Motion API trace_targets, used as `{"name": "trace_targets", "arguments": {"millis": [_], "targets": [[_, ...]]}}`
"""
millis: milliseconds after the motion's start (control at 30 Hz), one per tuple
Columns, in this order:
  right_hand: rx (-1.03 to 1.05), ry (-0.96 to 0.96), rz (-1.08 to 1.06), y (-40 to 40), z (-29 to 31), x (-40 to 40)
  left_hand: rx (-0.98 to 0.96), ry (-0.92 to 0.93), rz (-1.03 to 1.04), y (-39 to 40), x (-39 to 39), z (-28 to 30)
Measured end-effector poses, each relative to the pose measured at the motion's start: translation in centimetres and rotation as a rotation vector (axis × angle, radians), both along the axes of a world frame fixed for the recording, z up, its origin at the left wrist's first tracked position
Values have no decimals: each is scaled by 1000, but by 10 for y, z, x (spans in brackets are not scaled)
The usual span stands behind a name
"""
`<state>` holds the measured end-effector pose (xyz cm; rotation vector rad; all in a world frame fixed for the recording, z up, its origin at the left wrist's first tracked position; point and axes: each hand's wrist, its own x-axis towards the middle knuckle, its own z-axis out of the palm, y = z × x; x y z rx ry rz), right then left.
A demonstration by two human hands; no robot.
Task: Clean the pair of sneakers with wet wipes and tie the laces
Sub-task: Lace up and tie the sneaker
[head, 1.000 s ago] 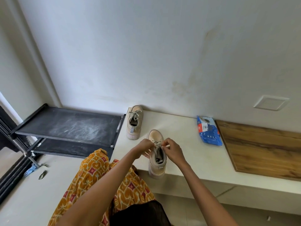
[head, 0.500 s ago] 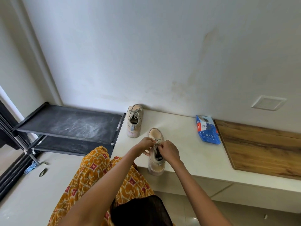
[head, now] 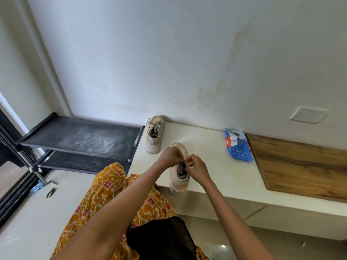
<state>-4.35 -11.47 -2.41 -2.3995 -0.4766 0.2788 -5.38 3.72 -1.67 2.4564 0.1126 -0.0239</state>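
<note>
Head cam, looking down at the worktop (head: 216, 166), a pale ledge against the wall. Near sneaker (head: 179, 182) sits at the front edge, toe to the wall, heel toward me. Both hands are over its lace area. Left hand (head: 170, 156): fingers curled, grip pinching the laces (head: 185, 162) at the tongue. Right hand (head: 197, 167): same, fingers curled, grip pinching the lace from the other side, a short pale end sticking out between thumb and finger. The two hands are almost touching above the shoe opening. I cannot tell whether a knot has formed; the fingers hide it.

Second sneaker (head: 155, 135) is farther back by the wall at the worktop's left end, apart from the first, laces showing a bow.

Wet wipes pack (head: 238, 145), blue, lies flat to the right, well apart from both shoes, just beside a wooden board (head: 300, 169) on the worktop's right part.

Black two-tier rack (head: 80, 139) stands left of the worktop. Orange patterned garment (head: 112, 199) covers my lap below.
</note>
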Motion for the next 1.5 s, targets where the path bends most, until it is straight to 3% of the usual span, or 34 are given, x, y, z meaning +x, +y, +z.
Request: {"name": "trace_targets", "arguments": {"millis": [100, 333, 500, 733, 900, 1033, 1200, 1400, 1500], "targets": [[-35, -33, 0, -1, -7, -4, -87, 58, 62, 3, 4, -6], [-92, -241, -30, 8, -16, -6, -446, 433, 142, 1, -1, -9], [-102, -327, 17, 8, -23, -7, -630, 426, 224, 3, -5, -14], [96, -351, 101, -3, -26, -3, -741, 294, 265, 7, -5, -25], [178, -201, 87, 8, -19, 4, -861, 296, 268, 13, -10, -23], [199, -67, 3, 7, -8, 7, -851, 260, 298, 7, -11, -21], [74, -41, 5, 6, -11, 5, -957, 170, 389, -6, -10, -24], [157, 79, -126, 10, -4, 5, -931, 202, 272, 3, -15, -21], [313, 214, -286, 10, 5, 8, -764, 248, 175, 10, -19, -19]]}}
